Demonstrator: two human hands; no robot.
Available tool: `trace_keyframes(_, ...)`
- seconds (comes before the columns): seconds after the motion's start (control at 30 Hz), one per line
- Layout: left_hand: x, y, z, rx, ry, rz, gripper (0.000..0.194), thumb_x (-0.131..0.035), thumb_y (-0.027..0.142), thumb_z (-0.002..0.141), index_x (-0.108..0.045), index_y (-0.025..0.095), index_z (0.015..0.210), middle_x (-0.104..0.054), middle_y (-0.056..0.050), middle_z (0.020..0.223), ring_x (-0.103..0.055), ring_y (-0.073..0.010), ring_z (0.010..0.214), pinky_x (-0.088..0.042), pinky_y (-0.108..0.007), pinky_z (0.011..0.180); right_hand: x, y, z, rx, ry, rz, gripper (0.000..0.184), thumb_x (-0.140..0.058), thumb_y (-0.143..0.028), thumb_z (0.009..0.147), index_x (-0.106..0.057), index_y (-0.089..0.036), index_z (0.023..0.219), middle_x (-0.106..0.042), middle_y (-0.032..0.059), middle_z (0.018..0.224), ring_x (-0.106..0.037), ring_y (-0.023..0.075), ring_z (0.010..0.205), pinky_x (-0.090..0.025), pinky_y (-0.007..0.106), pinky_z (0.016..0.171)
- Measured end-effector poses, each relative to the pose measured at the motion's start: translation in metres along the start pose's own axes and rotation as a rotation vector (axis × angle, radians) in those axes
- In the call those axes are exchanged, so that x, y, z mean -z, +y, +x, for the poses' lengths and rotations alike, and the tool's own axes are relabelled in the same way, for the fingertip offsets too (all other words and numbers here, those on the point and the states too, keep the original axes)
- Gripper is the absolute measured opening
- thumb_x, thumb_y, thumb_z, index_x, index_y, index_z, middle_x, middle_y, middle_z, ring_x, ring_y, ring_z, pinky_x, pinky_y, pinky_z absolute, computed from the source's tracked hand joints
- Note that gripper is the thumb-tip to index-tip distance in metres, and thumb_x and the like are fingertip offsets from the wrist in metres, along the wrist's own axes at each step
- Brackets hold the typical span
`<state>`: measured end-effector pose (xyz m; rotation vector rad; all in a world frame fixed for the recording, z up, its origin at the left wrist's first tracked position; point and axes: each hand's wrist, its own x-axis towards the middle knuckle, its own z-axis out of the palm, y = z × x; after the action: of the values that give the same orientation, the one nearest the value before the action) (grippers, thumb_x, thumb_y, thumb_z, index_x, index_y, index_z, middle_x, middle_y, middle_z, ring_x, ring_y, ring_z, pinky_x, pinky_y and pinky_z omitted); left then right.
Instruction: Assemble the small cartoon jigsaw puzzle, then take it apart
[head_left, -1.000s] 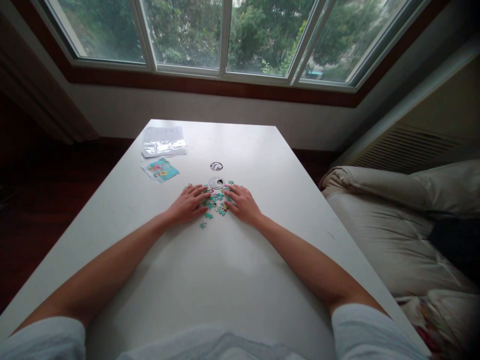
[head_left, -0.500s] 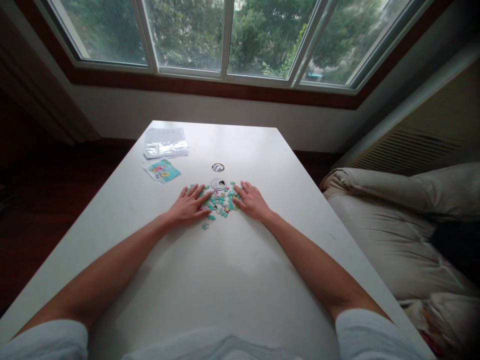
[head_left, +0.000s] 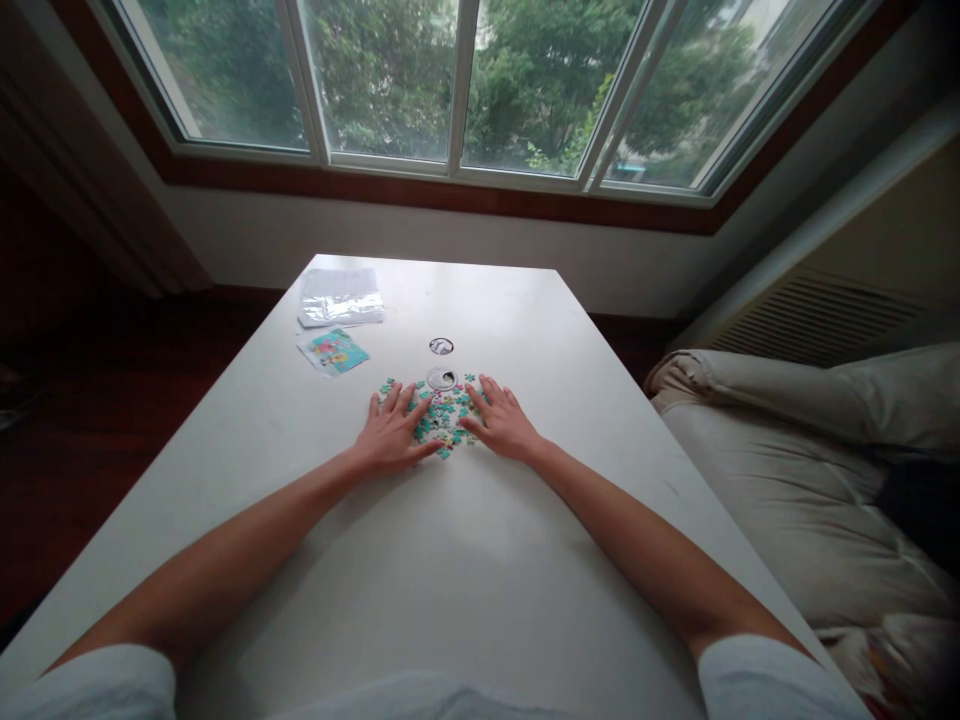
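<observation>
A white surface point(head_left: 442, 570) is seen across the centre of the frame; puzzle pieces point(head_left: 445, 410) are scattered mid-frame, two round discs point(head_left: 442, 346) are set just above, and a colourful sheet point(head_left: 337, 351) and plastic bag point(head_left: 341, 297) are laid upper left.

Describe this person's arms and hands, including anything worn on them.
The left hand and right hand are ungloved; no ring, watch or bracelet shows, and the nails are too small to judge. The left sleeve and right sleeve are short and pale whitish-grey, leaving both forearms uncovered, with no visible markings.
</observation>
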<state>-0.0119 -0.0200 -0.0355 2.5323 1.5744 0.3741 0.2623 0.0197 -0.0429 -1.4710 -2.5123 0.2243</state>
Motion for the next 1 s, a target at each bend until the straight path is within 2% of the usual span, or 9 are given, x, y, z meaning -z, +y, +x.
trace_keyframes(0.13, -0.006, 0.002, -0.001, 0.029, 0.055, 0.006, 0.087, -0.048, 0.078, 0.087, -0.030, 0.033, 0.159, -0.021, -0.013, 0.168, -0.010, -0.0439, 0.155, -0.008, -0.073, 0.118, 0.000, 0.001, 0.011, 0.002, -0.010, -0.007, 0.074, -0.040, -0.066, 0.099, -0.032, -0.025, 0.160, -0.017, 0.0147, 0.169, -0.016, 0.0310, 0.157, -0.017, 0.057, 0.125)
trace_keyframes(0.23, -0.008, -0.003, 0.001, 0.017, 0.055, 0.012, 0.085, -0.048, 0.077, 0.088, -0.029, 0.035, 0.159, -0.023, -0.012, 0.168, -0.013, -0.0419, 0.155, -0.009, -0.070, 0.119, -0.001, 0.004, 0.019, 0.008, -0.021, -0.015, 0.071, -0.045, -0.060, 0.099, -0.035, -0.024, 0.159, -0.020, 0.0151, 0.169, -0.018, 0.0310, 0.157, -0.017, 0.056, 0.125)
trace_keyframes(0.37, -0.005, -0.011, 0.010, -0.022, 0.001, 0.036, 0.083, -0.045, 0.076, 0.090, -0.029, 0.033, 0.160, -0.022, -0.011, 0.169, -0.014, -0.0403, 0.155, -0.008, -0.066, 0.121, 0.002, 0.010, 0.026, -0.010, -0.021, -0.010, 0.064, -0.044, -0.051, 0.102, -0.037, -0.021, 0.158, -0.024, 0.0147, 0.167, -0.021, 0.0299, 0.156, -0.019, 0.053, 0.125)
trace_keyframes(0.57, 0.006, -0.020, 0.022, -0.057, -0.113, 0.104, 0.086, -0.036, 0.078, 0.092, -0.022, 0.033, 0.163, -0.014, -0.007, 0.171, -0.010, -0.0357, 0.157, -0.009, -0.058, 0.124, 0.006, 0.005, 0.022, -0.010, -0.075, -0.022, 0.062, -0.039, -0.050, 0.104, -0.035, -0.022, 0.159, -0.023, 0.0106, 0.169, -0.018, 0.0267, 0.157, -0.014, 0.049, 0.126)
trace_keyframes(0.87, 0.018, -0.043, 0.031, -0.199, -0.177, 0.106, 0.082, -0.033, 0.076, 0.095, -0.020, 0.032, 0.163, -0.011, -0.006, 0.172, -0.009, -0.0343, 0.157, -0.009, -0.055, 0.125, -0.004, -0.026, 0.009, -0.186, 0.052, -0.001, 0.060, -0.040, -0.050, 0.103, -0.043, -0.018, 0.154, -0.032, 0.0152, 0.165, -0.027, 0.0303, 0.153, -0.021, 0.053, 0.124)
trace_keyframes(1.0, 0.019, -0.044, 0.030, -0.206, -0.162, 0.079, 0.079, -0.033, 0.074, 0.096, -0.022, 0.032, 0.163, -0.013, -0.006, 0.171, -0.010, -0.0343, 0.157, -0.011, -0.056, 0.125, 0.000, -0.024, 0.009, -0.111, 0.117, 0.069, 0.049, -0.044, -0.038, 0.103, -0.051, -0.020, 0.148, -0.037, 0.0141, 0.162, -0.034, 0.0290, 0.150, -0.027, 0.050, 0.122)
